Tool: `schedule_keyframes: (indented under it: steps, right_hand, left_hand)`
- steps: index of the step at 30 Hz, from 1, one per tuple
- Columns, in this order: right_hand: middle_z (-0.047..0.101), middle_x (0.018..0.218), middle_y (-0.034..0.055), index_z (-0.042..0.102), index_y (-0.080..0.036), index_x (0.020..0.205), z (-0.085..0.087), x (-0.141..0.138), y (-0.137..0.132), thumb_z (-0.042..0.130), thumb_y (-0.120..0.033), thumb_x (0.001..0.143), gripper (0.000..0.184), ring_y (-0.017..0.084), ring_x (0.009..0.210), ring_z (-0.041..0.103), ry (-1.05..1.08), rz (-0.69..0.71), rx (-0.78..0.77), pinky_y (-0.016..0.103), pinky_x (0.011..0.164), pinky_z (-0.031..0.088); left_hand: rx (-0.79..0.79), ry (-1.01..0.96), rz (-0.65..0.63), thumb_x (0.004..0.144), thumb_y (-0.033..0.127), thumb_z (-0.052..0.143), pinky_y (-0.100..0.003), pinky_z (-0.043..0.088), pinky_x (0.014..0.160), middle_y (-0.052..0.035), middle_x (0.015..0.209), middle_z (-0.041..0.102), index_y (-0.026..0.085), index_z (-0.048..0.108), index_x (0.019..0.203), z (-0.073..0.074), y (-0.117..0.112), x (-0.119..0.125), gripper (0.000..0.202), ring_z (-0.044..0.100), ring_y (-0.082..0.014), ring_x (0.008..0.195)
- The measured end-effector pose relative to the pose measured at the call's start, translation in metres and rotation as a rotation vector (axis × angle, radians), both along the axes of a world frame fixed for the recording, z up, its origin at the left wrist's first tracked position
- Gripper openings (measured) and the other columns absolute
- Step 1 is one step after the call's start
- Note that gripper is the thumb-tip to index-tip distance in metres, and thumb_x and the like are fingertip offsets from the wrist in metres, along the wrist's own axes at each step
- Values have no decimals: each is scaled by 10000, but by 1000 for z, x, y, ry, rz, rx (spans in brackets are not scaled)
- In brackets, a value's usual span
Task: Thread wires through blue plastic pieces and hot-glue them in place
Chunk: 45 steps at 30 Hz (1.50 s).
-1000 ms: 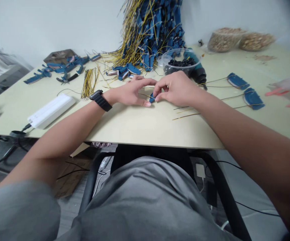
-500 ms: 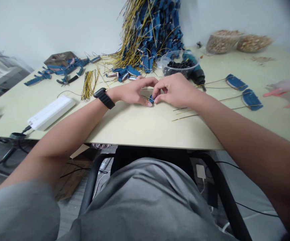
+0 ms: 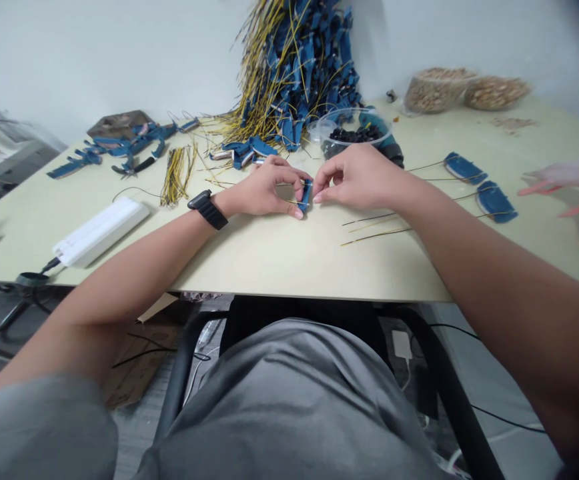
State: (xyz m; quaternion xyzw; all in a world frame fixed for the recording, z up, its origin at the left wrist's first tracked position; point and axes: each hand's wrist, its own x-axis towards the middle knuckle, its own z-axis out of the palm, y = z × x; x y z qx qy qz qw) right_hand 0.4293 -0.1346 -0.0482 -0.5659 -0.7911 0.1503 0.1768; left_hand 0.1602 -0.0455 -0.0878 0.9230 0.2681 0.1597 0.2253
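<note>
My left hand (image 3: 262, 190) and my right hand (image 3: 357, 177) meet at the middle of the pale table (image 3: 279, 250), both pinching a small blue piece (image 3: 306, 195) that stands on edge between the fingertips. A thin yellow wire runs from the piece under my left fingers. A black watch (image 3: 208, 209) sits on my left wrist. Loose yellow and dark wires (image 3: 374, 227) lie just right of my right hand.
A tall heap of blue pieces with yellow wires (image 3: 294, 67) leans on the back wall. A clear bowl of black parts (image 3: 352, 130), two finished blue pieces (image 3: 479, 183), a yellow wire bundle (image 3: 175, 170), pliers (image 3: 132, 165) and a white power strip (image 3: 100, 227) lie around. Another person's hand (image 3: 569, 177) holds red-handled snips at far right.
The blue piece has been turned up on edge between my fingertips and shows more. Both hands have shifted slightly; the view tilted down a little.
</note>
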Motion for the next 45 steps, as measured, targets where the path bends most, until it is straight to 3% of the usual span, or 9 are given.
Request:
schedule_keyframes:
  steps: [5,10,15,19,22,31,37,41,45]
  right_hand:
    - [825,888,60,992,-281,962,-1,-2,-1,1039,-424,953,151,308,969,800,13,37,-36,452,895,582]
    - [836,875,29,989,-266,959,-2,-9,-5,978,-261,961,11,264,950,795,17,12,-61,414,903,556]
    - [860,887,21,962,-279,920,0,-14,-9,1006,-225,953,77,277,967,809,39,-13,-56,415,903,555]
    - [931,1054,43,976,-283,1004,-2,-14,-10,992,-179,937,124,295,1006,830,115,22,-43,425,920,577]
    - [954,1146,38,1009,-304,1061,-5,-13,-10,968,-194,958,156,298,1016,838,132,54,-58,434,942,588]
    - [936,1068,34,1008,-298,1012,-15,-13,-4,1004,-224,929,111,303,1032,827,136,59,-15,449,995,582]
    - [910,1019,62,970,-274,1017,-1,-6,-4,966,-175,888,163,337,1009,834,174,34,-39,467,946,605]
    - [870,924,93,948,-244,977,0,-1,0,924,-252,971,26,340,964,828,113,-68,20,504,973,634]
    - [814,825,96,927,-243,907,-9,-6,-1,957,-463,1045,262,328,908,778,75,-87,29,493,896,625]
  left_hand:
    - [-6,2,-2,835,1007,994,-772,295,1458,-82,1663,892,326,910,1102,3,-4,-3,737,571,-493,1663]
    - [-23,-7,-15,1016,925,873,-809,313,1457,-127,1674,882,307,894,1090,3,-5,-7,623,579,-516,1678]
    - [-14,-10,-7,989,848,926,-768,322,1501,-124,1575,914,307,883,1084,1,-6,-5,551,581,-490,1681]
    - [-12,-13,-12,997,850,905,-752,311,1506,-126,1437,938,307,912,1107,-1,-6,-4,554,604,-493,1654]
    - [-6,-18,4,991,860,912,-760,303,1500,-119,1465,938,313,937,1127,-2,-6,-4,565,595,-499,1659]
    - [-7,-46,-2,985,726,966,-730,305,1510,-126,1450,950,290,970,1162,-7,-2,-5,471,609,-496,1678]
    - [-97,-100,-68,971,736,1002,-704,333,1521,-126,1320,960,260,916,1026,0,-6,-4,487,683,-486,1652]
    - [-72,-107,-62,920,725,1038,-710,341,1524,-97,1307,955,267,892,1034,1,-10,-2,494,695,-468,1627]
    - [-6,-170,10,844,746,1110,-689,485,1408,-117,1346,915,285,858,1129,-7,-12,1,597,710,-449,1495]
